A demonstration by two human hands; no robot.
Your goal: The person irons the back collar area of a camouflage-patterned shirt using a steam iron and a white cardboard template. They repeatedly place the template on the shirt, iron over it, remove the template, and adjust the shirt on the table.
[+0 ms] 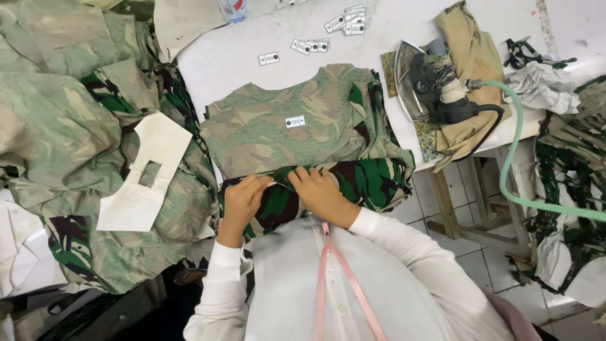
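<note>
Left hand [243, 199] and right hand [320, 191], fingers curled, pinch folded hem of camouflage garment [297, 126]; faded side up, darker fold, left of steam iron [428, 82], small label on it.

Shirt [290, 126]: camouflage, faded green, tan and brown on the inside face; folded hem [353, 180] shows bright green, black and dark red. Table [227, 57]: white. Labels [347, 22]: white with black marks. Cardboard template [148, 170]: off-white. Hose [514, 164]: pale green. Sleeves [404, 243]: white. Tape measure [344, 278]: pink.
</note>
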